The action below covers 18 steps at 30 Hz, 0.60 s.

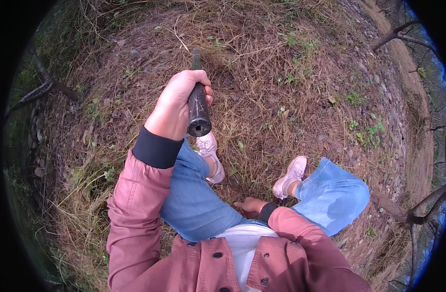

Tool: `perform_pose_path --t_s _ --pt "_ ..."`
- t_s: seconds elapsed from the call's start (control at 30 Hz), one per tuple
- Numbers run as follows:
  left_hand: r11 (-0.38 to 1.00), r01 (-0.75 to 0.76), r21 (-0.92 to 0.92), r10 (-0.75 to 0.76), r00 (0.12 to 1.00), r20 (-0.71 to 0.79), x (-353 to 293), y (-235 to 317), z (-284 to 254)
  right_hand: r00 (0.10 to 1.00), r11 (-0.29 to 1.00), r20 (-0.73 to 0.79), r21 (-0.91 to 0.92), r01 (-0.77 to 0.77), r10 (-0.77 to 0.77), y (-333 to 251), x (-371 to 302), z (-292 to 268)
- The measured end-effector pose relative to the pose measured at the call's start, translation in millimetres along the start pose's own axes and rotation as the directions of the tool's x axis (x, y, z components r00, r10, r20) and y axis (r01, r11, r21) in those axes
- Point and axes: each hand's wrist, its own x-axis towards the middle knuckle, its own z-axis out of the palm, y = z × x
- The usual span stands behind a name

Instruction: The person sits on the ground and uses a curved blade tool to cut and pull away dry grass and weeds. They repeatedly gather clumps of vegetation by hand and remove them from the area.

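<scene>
Dry grass mats the ground; its tangle could catch the tool's far end and turn a stroke aside. The jeans spread wide, and their loose legs might snag. The tool is in the left hand, out ahead of the left shoe; a slip could bring it onto that foot. The left hand has its fingers wrapped round the handle; a slack grip would let it twist. The right hand is low between the legs, its grip impossible to tell; a stray swing might reach it.
</scene>
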Motion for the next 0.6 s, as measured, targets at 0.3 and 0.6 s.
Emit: perform_pose_path --t_s 0.3,0.6 --pt "0.787 0.398 -0.472 -0.210 0.892 0.401 -69.8 10.9 6.6 0.936 0.821 0.298 0.476 -0.316 0.187 15.0 63.9 26.5" --pt "0.715 0.559 -0.420 -0.323 0.796 0.512 -70.3 -3.6 53.5 0.988 0.901 0.157 0.430 -0.063 -0.006 29.5 85.9 38.1"
